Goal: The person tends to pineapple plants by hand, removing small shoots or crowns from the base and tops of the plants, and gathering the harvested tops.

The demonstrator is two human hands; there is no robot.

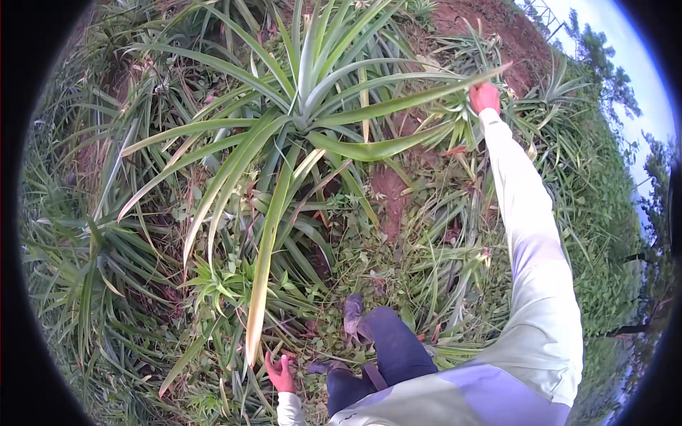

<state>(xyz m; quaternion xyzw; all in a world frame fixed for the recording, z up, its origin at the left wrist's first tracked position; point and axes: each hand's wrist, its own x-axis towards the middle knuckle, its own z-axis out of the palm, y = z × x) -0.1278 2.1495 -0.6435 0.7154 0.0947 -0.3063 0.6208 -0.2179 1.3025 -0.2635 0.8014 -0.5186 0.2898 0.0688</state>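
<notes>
My right arm is stretched out to the far right, with my right hand [485,98] closed among narrow green leaves. What its fingers hold, if anything, is hidden. Just left of it is a small leafy crown [460,112], and the tip of a long leaf passes in front of the hand. Low and near my legs, my left hand [281,373] is open, its fingers apart and nothing in them. A yellowing leaf tip [253,341] hangs close beside it, part of the large pineapple plant [304,117] that spreads in front of me.
More spiky pineapple plants [92,263] crowd the left side. A small bright green crown [217,287] stands left of my legs. Reddish bare soil [389,199] shows between the rows. My shoe [353,312] is among low weeds. Trees [604,67] rise at the right edge.
</notes>
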